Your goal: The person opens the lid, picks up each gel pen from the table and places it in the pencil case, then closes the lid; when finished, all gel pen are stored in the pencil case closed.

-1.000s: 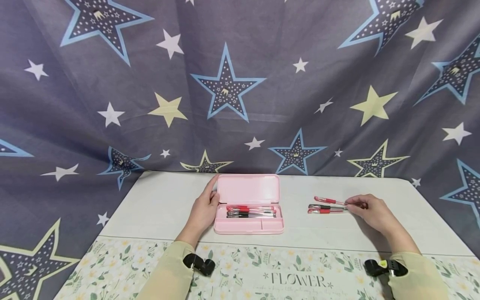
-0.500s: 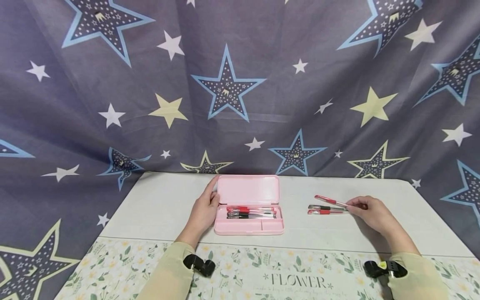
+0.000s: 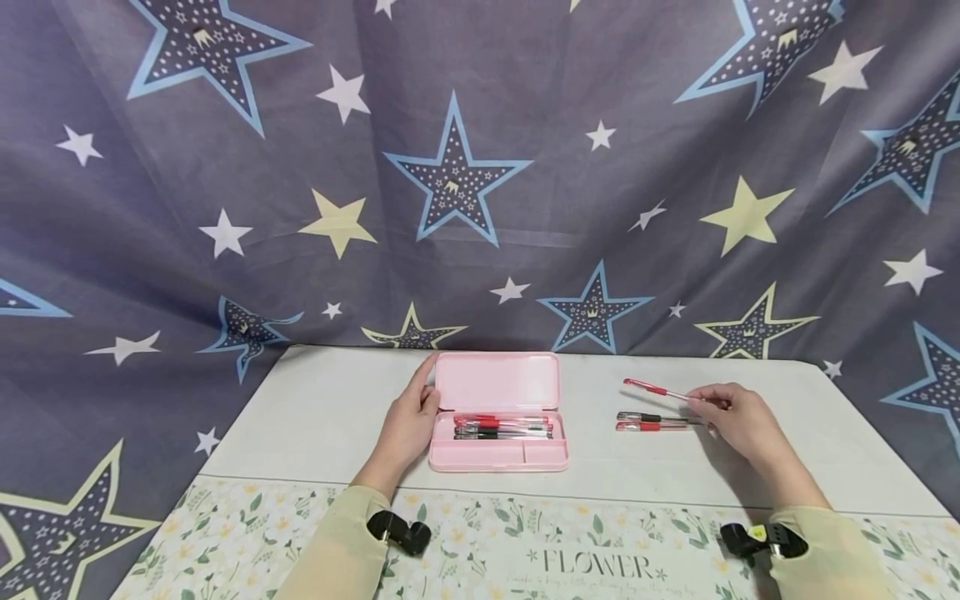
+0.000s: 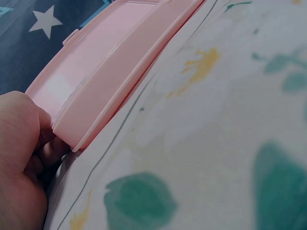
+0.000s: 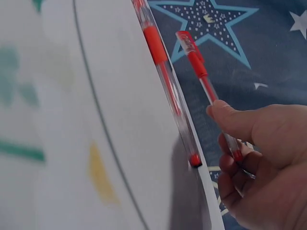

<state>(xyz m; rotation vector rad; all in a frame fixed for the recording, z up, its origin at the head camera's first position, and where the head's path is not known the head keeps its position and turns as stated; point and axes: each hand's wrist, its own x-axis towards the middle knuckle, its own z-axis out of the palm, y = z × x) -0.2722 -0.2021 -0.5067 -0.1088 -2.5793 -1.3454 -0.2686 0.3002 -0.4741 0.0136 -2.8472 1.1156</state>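
Between thumb and fingers my right hand pinches a red gel pen, raised off the table with its capped end to the left. The right wrist view shows the held pen tilted, its tail within the curled fingers. Below it lie a black gel pen and another red gel pen, side by side. My left hand holds the left side of an opened pink pencil case, near the hinge. Several red and black pens lie in its long rear compartment.
The case's lid leans back behind its base. Two smaller front compartments show pink floors. A white table carries a floral cloth along its front. A star-patterned curtain hangs behind the table.
The red pen in my right hand has lifted away from the two lying pens, and the hand has shifted slightly up and left. My left hand stays at the case.
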